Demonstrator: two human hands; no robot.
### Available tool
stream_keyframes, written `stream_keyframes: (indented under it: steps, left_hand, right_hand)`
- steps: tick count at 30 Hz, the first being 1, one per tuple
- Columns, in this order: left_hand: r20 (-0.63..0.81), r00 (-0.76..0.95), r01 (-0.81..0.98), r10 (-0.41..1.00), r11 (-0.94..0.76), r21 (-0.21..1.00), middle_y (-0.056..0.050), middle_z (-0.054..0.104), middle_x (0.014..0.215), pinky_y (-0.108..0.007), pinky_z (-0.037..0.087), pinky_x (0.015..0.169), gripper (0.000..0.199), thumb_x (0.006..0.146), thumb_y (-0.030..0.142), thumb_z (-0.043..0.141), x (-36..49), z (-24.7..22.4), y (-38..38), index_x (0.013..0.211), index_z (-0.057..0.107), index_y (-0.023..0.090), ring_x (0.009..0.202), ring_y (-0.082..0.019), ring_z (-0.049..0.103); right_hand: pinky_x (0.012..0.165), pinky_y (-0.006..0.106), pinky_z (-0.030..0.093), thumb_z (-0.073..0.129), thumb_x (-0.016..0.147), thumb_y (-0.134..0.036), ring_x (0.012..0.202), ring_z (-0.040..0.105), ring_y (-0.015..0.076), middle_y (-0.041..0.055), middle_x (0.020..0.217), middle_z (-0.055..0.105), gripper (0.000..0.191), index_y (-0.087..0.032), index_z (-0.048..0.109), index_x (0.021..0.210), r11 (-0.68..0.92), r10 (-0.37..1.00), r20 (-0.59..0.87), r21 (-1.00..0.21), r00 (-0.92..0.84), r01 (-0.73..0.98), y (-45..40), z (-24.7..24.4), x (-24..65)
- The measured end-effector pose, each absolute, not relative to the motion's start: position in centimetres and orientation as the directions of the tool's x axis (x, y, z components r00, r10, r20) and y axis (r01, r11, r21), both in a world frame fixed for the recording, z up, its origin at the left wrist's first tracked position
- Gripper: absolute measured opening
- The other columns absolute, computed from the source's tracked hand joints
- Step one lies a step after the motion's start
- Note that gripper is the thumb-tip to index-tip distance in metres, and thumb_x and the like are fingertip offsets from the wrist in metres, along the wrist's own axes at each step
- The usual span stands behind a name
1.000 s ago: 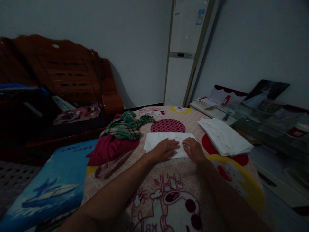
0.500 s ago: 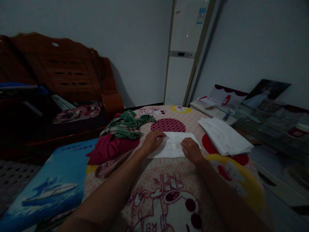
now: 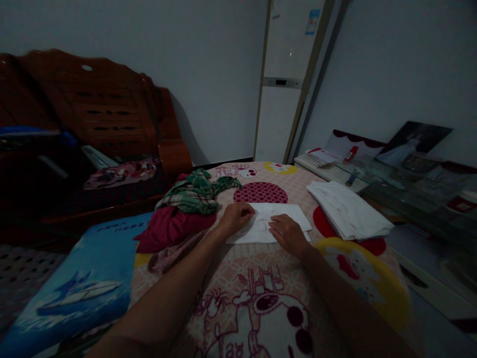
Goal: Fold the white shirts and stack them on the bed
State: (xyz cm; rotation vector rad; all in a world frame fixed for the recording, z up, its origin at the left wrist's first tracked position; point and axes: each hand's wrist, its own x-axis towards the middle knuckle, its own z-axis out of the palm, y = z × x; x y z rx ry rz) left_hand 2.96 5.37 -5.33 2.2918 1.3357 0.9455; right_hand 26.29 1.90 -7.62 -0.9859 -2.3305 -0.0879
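Note:
A folded white cloth (image 3: 262,224) lies flat on the table, its surface lightly wrinkled in the middle. At its left part, my left hand (image 3: 237,218) rests with the fingers curled in and the thumb close to them, closed on the fabric. My right hand (image 3: 289,233) lies over the right half, fingers stretched out on the cloth and slightly apart. To the right sits a stack of folded white cloths (image 3: 348,211).
A patterned tablecloth (image 3: 238,258) covers the table. On the left are a heaped green checked cloth (image 3: 194,191) and a dark red cloth (image 3: 177,228). A glass shelf unit (image 3: 417,194) borders the right side; a wooden bench (image 3: 108,109) stands behind left.
My right hand has moved left across the white cloth, and its fingers have stretched out. My left hand's fingers have curled in more, with the hand in nearly the same place.

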Motion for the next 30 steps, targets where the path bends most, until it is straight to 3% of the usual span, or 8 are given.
stream_keyframes:
  steps: [6, 13, 19, 30]
  left_hand:
    - [0.363, 0.424, 0.733, 0.830, -0.549, 0.400, -0.004, 0.068, 0.084, -0.025, 0.045, 0.070, 0.012, 0.081, 0.021, 0.062, 5.4, -5.7, 4.4, 0.090, 0.069, 0.017, 0.075, -0.016, 0.061]
    - [0.311, 0.483, 0.791, 0.819, -0.560, 0.246, -0.007, 0.066, 0.087, -0.026, 0.043, 0.068, 0.015, 0.087, 0.021, 0.054, 5.8, -5.5, 4.2, 0.084, 0.069, 0.018, 0.079, -0.018, 0.061]
    - [0.291, 0.489, 0.808, 0.822, -0.553, 0.206, -0.007, 0.065, 0.086, -0.026, 0.043, 0.065, 0.019, 0.087, 0.021, 0.051, 5.9, -5.7, 4.4, 0.081, 0.070, 0.018, 0.078, -0.018, 0.061]
    - [0.333, 0.588, 0.698, 0.737, -0.670, 0.251, -0.007, 0.064, 0.084, -0.026, 0.045, 0.073, 0.017, 0.087, 0.016, 0.052, 5.3, -5.4, 4.2, 0.079, 0.067, 0.017, 0.083, -0.018, 0.060]
  right_hand:
    - [0.091, 0.039, 0.049, 0.048, 0.092, -0.015, 0.098, 0.059, 0.0234, 0.0125, 0.104, 0.069, 0.022, -0.016, 0.069, 0.098, 0.658, 0.648, 0.639, -0.194, -0.415, 0.728, 2.2, -7.7, 26.2]
    - [0.083, 0.036, 0.043, 0.048, 0.089, -0.010, 0.089, 0.053, 0.0240, 0.0112, 0.090, 0.066, 0.020, -0.017, 0.067, 0.086, 0.532, 0.737, 0.521, -0.055, -0.430, 0.845, 2.6, -7.9, 26.4]
    - [0.078, 0.034, 0.039, 0.047, 0.091, -0.010, 0.083, 0.050, 0.0236, 0.0103, 0.082, 0.063, 0.024, -0.018, 0.063, 0.075, 0.466, 0.766, 0.483, 0.039, -0.425, 0.884, 3.0, -7.8, 26.0]
    - [0.076, 0.033, 0.040, 0.050, 0.085, -0.008, 0.083, 0.051, 0.0233, 0.0092, 0.082, 0.062, 0.016, -0.019, 0.058, 0.076, 0.532, 0.745, 0.473, 0.003, -0.470, 0.847, 2.5, -7.4, 26.3]
